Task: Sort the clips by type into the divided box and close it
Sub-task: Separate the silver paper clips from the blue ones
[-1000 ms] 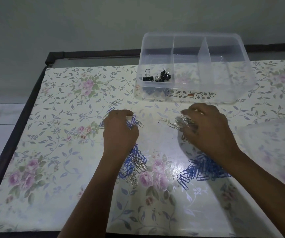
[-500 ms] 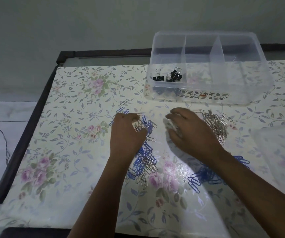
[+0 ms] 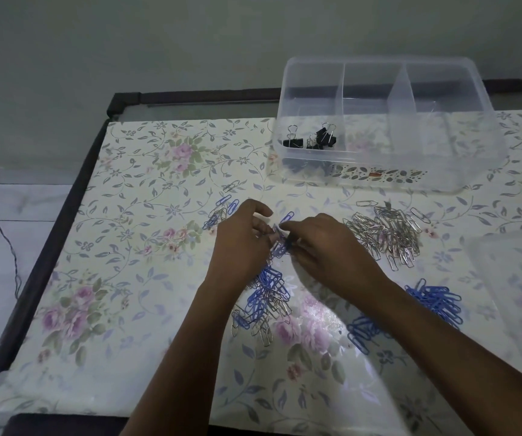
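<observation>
A clear divided box [image 3: 442,171] stands open at the back right of the table, with black binder clips [image 3: 313,138] in its left compartment. A pile of silver paper clips [image 3: 388,232] lies in front of it. Blue paper clips [image 3: 439,302] are heaped at the right, partly behind my right forearm. A mixed heap of blue and silver clips [image 3: 266,302] lies under my hands. My left hand [image 3: 241,243] and my right hand [image 3: 325,247] meet over it, fingers curled, both pinching blue clips [image 3: 280,243] between them.
The table wears a floral plastic cover [image 3: 146,247] and has a dark frame [image 3: 49,247] along its left edge. The translucent lid [image 3: 517,278] lies at the right edge. A few loose clips [image 3: 225,202] sit left of my left hand. A cable [image 3: 1,234] hangs left of the table.
My right hand left the silver pile and moved left to meet my left hand over the mixed clips. The view shifted left, so the box now appears further right.
</observation>
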`<state>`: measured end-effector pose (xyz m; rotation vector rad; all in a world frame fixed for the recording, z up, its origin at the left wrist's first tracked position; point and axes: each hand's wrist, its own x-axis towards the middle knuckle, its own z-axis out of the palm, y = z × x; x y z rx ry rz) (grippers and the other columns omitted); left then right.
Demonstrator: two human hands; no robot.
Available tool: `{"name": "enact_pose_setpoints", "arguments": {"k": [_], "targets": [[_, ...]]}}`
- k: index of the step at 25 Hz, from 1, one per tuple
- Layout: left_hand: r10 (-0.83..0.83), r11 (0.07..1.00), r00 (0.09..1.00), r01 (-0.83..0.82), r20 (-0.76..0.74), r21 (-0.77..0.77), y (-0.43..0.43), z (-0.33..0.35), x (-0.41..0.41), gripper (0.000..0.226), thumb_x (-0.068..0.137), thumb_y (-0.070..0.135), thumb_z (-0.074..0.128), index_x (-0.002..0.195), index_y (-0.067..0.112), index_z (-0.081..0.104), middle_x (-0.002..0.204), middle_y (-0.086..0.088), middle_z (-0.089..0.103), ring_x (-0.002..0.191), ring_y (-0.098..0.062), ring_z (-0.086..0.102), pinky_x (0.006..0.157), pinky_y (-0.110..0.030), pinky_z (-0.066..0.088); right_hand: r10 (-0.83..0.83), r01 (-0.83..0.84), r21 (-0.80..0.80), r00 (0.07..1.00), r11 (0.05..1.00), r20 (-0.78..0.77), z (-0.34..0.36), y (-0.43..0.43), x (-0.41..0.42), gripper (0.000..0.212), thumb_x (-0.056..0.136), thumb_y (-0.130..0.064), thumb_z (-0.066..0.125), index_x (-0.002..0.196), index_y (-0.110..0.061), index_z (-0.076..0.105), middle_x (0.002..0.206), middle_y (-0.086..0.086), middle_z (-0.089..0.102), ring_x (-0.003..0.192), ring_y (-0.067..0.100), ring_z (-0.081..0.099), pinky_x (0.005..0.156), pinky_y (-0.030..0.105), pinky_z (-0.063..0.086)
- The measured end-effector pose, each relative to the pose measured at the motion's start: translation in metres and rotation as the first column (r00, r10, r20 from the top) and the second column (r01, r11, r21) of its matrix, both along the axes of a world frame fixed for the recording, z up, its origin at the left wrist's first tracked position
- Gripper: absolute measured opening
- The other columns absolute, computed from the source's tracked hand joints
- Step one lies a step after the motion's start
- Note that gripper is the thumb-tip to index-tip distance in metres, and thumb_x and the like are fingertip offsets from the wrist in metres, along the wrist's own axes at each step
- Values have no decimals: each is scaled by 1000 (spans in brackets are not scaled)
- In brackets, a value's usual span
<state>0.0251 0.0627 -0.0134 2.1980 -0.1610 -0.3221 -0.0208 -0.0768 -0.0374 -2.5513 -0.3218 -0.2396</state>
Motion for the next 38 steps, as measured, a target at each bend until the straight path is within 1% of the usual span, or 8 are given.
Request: {"name": "enact_pose_setpoints", "arguments": {"k": [4,8,12,16,20,26,33,38], "targets": [[34,999,993,-34,114,0,4,-1,5,19,84,2,58,89,19,65,78,9,59,66,0,52,60,-4,36,-172,192,222,979,956,-105,9,-3,-3,20,71,1,70,88,-8,74,73,4,71,59,9,61,61,16,49],[67,997,983,-72,171,22,8,-4,9,16,85,5,60,90,16,70,88,1,61,68,2,49,61,1,33,-346,443,421,892,791,-289,14,-6,-1,15,77,-1,66,86,-10,74,64,-5,65,51,-4,56,56,5,45],[71,994,976,-87,208,68,9,-6,9,21,85,5,58,97,17,71,97,-5,57,80,-9,51,69,-9,35,-237,526,626,840,576,-488,23,-9,1,15,81,-5,66,79,-19,72,73,5,70,51,4,62,55,15,52],[31,993,947,-67,319,101,7,-5,8,25,82,6,59,102,19,69,109,-6,54,106,-19,47,81,-11,29,-178,464,625,867,627,-466,27,-8,3,17,84,-8,64,83,-24,70,72,-6,68,52,0,60,53,13,48],[-93,987,987,109,131,-120,-2,4,0,27,72,25,60,98,28,64,97,15,60,85,-2,56,68,-4,40,-206,446,657,888,607,-412,29,-9,3,17,84,-7,63,90,-21,69,71,-9,66,51,-1,59,52,11,46],[-104,978,993,112,53,-176,-4,8,-2,12,77,12,72,84,20,66,74,7,67,64,-12,63,59,-19,49,-191,423,663,898,618,-396,33,-10,3,23,83,-8,65,78,-29,68,66,-14,66,49,-3,56,54,11,46],[-99,979,995,92,-30,-183,-4,6,0,10,85,14,63,76,17,61,73,1,65,59,-3,58,56,-14,44,-211,421,656,902,626,-377,35,-10,2,27,84,-6,62,74,-31,65,66,-15,64,49,-3,56,54,12,46],[-83,939,990,40,-112,-342,-6,11,0,17,91,7,52,79,16,59,67,5,65,53,0,56,55,-11,45,-260,405,641,913,652,-313,32,-12,2,26,84,-6,62,78,-31,65,74,-12,65,57,0,58,61,14,48]]}}
